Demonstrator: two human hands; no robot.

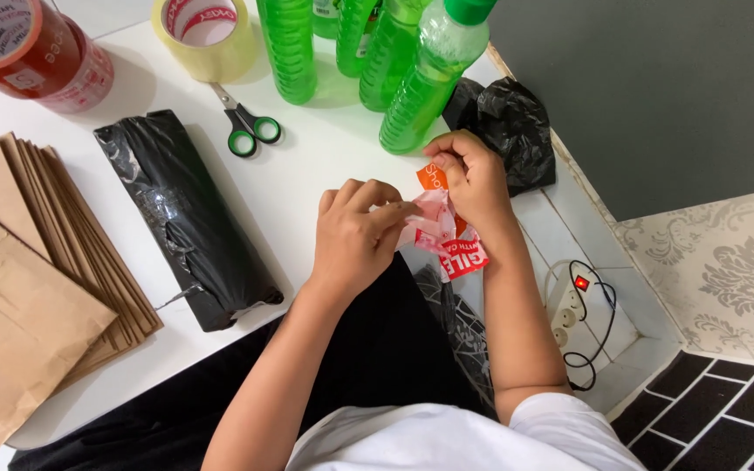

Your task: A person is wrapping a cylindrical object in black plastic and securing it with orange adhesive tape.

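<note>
**Lighting and image quality, head view**

Bright, even daylight-like light. White table near overexposed; soft shadows fall under the tape rolls and beside the black wrapped parcel. Glare on green bottles. Focus sharp; slight wide-angle stretch at edges.

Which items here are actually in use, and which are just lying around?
In use:
left hand and right hand, both pinching the red-and-white sticker strip

Lying about:
green bottles
scissors
tape rolls
black wrapped parcel
brown envelopes
crumpled black bag
power strip
</note>
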